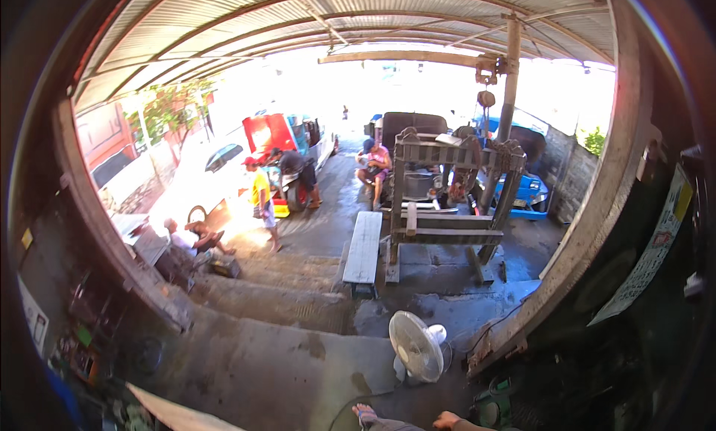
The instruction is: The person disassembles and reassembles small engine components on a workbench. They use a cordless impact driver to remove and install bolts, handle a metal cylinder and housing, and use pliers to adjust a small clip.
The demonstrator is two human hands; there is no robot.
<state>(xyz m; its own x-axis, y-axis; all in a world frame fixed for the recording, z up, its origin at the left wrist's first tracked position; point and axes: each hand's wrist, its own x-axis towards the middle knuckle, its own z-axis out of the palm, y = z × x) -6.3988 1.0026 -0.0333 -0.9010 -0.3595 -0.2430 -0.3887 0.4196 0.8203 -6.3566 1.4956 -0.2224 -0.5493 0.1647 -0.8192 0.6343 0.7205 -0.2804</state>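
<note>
R hand (447, 420) caught at lower edge, partly cut off; fingers look bent in, but whether anything's pinched can't be told. L hand is out of view, so its state can't be told. Just L of R hand, a leg in grey cloth (395, 425) is seen, w/ foot (364, 411) placed ahead of it. Nearest thing on R: green metal item (494, 405), sat low by the wall side, near R hand; exact type hidden by shadow. Beyond the hand, white fan (416, 347) is stood on concrete floor (276, 356), grille turned leftward. Beige board (175, 412) cut off at lower L.

Further out: long grey bench (363, 248) placed lengthwise, w/ heavy wooden frame (451, 237) set just R of it. Hoist (486, 99) hung from overhead beam (418, 57). Blue vehicle (529, 188) parked behind frame, R side. Person in pink top (382, 158) seated btwn bench & vehicles. L side: person in yellow shirt (261, 192) upright, person in dark top (293, 164) bent by raised red panel (270, 132), person in white top (183, 238) seated low. All covered by corrugated roof (224, 13).
</note>
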